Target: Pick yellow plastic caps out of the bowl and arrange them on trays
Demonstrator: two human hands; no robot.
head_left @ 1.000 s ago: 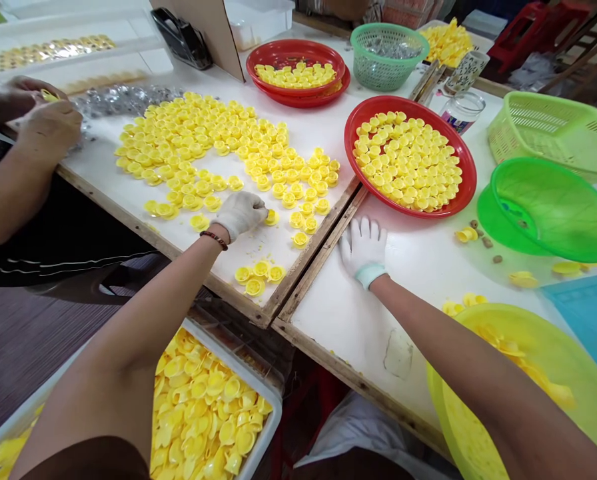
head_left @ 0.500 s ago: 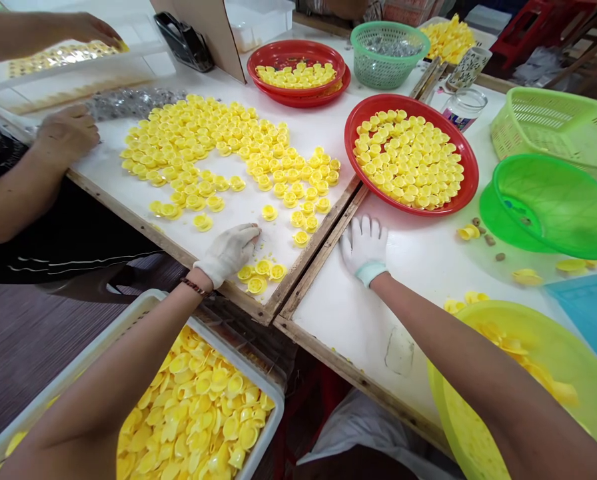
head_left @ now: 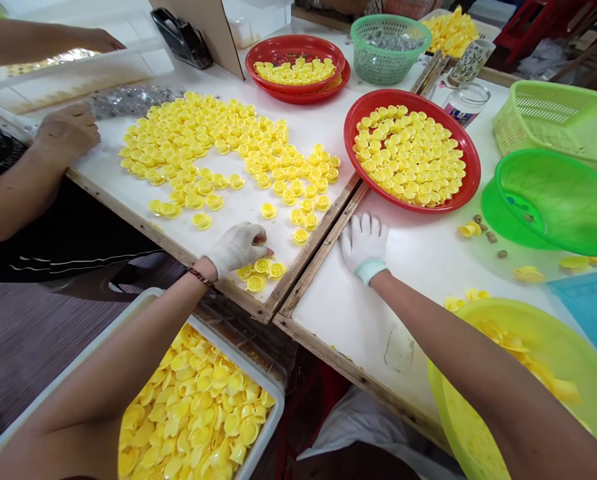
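Observation:
My left hand (head_left: 239, 249), in a white glove with bare fingertips, is bent with its fingers drawn together over the left table, just above several small yellow cup-shaped pieces (head_left: 256, 283) by the corner. Whether anything is between the fingertips is too small to tell. My right hand (head_left: 364, 248), also gloved, lies flat with its fingers spread on the right table, below a red tray (head_left: 473, 175) of yellow pieces. A large spread of yellow pieces (head_left: 203, 137) covers the middle of the left table.
A person's hand (head_left: 71, 133) rests at the left table edge. A crate of yellow parts (head_left: 193, 400) stands below. On the right are a green bowl (head_left: 548, 200), a light green basket (head_left: 558, 123) and a yellow-green basin (head_left: 453, 413). Stacked red trays (head_left: 298, 97) are behind.
My left hand has curled its fingers and shifted slightly right, towards the pieces by the corner. My right hand has stayed in place. At the upper left, the other person's hand has moved slightly.

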